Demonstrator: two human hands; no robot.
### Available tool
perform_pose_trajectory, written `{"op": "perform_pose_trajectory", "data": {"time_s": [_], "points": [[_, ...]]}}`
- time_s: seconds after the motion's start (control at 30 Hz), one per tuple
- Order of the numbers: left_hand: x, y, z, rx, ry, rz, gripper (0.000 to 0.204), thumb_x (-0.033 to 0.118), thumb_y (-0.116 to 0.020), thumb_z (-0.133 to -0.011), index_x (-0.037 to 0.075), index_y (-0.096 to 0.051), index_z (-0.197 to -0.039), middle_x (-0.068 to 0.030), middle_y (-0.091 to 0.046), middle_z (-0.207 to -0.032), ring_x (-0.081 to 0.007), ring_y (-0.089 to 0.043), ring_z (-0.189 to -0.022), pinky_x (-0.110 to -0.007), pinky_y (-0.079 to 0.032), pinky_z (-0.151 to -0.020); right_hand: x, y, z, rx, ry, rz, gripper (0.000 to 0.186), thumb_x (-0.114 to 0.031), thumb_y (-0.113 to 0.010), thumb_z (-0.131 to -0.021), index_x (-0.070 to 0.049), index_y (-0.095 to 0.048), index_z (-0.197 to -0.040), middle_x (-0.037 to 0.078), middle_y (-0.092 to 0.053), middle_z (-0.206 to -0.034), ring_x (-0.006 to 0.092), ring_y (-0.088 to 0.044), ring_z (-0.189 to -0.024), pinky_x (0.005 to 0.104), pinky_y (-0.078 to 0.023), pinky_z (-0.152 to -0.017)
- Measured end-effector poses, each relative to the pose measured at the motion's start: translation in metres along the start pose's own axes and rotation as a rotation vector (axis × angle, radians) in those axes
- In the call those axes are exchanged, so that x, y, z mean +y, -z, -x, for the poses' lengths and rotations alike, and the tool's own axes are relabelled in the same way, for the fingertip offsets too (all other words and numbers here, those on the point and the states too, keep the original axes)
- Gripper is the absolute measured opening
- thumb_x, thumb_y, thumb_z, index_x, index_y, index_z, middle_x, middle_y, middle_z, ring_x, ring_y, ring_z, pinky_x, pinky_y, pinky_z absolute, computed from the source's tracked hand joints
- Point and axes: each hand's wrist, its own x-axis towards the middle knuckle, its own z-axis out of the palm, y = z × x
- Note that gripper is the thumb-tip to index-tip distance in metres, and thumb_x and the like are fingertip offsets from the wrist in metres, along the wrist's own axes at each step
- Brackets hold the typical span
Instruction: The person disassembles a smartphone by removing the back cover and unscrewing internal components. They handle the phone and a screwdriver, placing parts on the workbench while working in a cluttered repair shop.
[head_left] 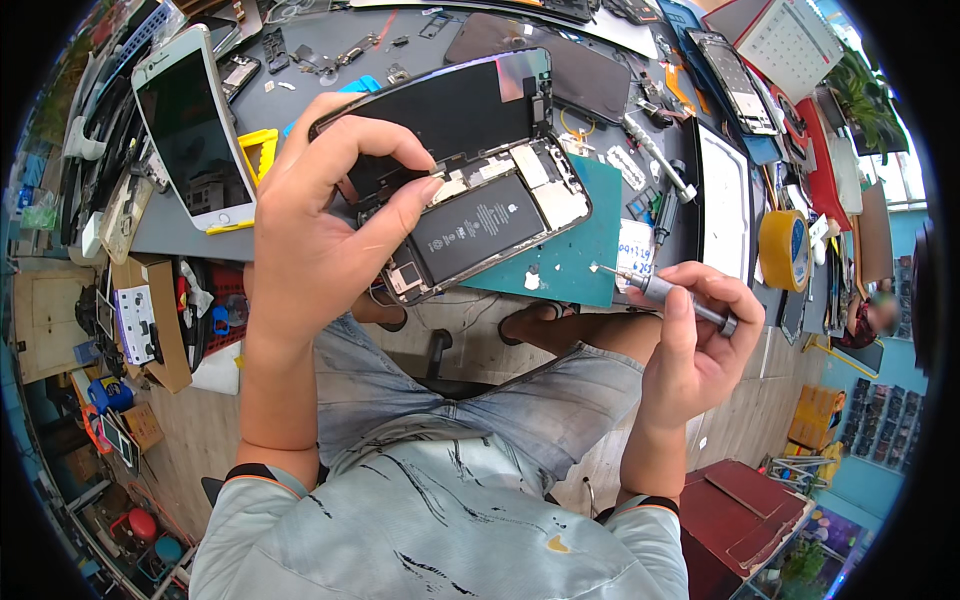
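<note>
Screwdriver — long axis aslant, tip leftward

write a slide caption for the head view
Left hand over an opened smartphone with its battery exposed, right hand holding a screwdriver

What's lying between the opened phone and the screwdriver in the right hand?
In the head view, the green mat with a few small pale scraps lies between the opened phone and the screwdriver.

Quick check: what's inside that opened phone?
The opened phone holds a black battery, silvery metal shields to its right and a small module at its left. The left hand hides part of the upper-left interior; anything beneath the battery and shields is covered.
</note>
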Motion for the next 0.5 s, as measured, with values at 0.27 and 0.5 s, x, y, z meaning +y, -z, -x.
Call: {"op": "perform_pose_trajectory", "data": {"time_s": [0.27, 0.5], "points": [[-0.0024, 0.0035, -0.0005, -0.033, -0.067, -0.064, 0.024, 0.001, -0.090, -0.083, 0.007, -0.077, -0.102, -0.0010, -0.072, -0.112, -0.0112, -0.065, -0.100, -0.024, -0.043, -0.070, 0.0014, -0.0029, -0.0021, 0.056, -0.096, -0.044, 0.033, 0.010, -0.064, -0.106, 0.001, -0.048, -0.133, 0.023, -0.067, -0.122, 0.0231, -0.072, -0.109, 0.0447, -0.073, -0.092], [-0.0027, 0.0034, 0.0003, -0.037, -0.063, -0.063, 0.022, 0.001, -0.090, -0.085, 0.006, -0.077, -0.102, -0.0014, -0.073, -0.112, -0.0109, -0.065, -0.100, -0.023, -0.044, -0.069, 0.0047, -0.0030, -0.0025, 0.047, -0.042, -0.032, 0.025, 0.009, -0.062, -0.108, 0.002, -0.051, -0.130, 0.025, -0.066, -0.122, 0.0249, -0.071, -0.110, 0.0429, -0.075, -0.086]]}}
